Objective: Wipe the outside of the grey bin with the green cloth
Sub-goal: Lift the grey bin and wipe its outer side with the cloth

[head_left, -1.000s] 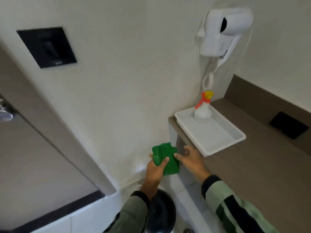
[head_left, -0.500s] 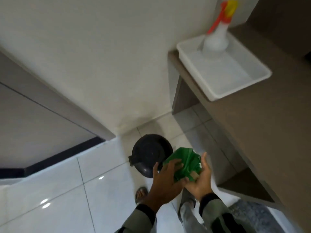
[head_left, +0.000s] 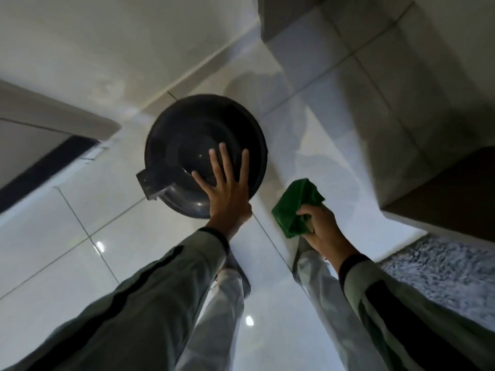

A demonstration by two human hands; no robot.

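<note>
Looking down through the head camera, the grey bin (head_left: pixel 206 145) stands on the glossy white floor tiles (head_left: pixel 80 236), close to the wall (head_left: pixel 107 36) and in front of the person's legs. The left hand (head_left: pixel 227 188) is spread flat, fingers splayed, over the near part of the domed lid; whether the palm actually presses on it or hovers just above, I cannot tell. The right hand (head_left: pixel 318 226) is closed around the green cloth (head_left: pixel 294 207), which is bunched into a loose wad and held to the right of the bin, near it but not touching.

No wiping has begun, so the risks lie ahead. The bin looks light and the tiles slick: a firm stroke against its side could make it slide or tip unless the left hand steadies it. The small tab (head_left: pixel 148 183) sticking out at the lid's edge looks like a hinge or pedal piece; pressure near it might pop the lid. A loosely wadded cloth may also skim the curved wall and miss patches.

As for contents, the lid covers the bin, so whatever is inside is hidden. No other container is in view
</note>
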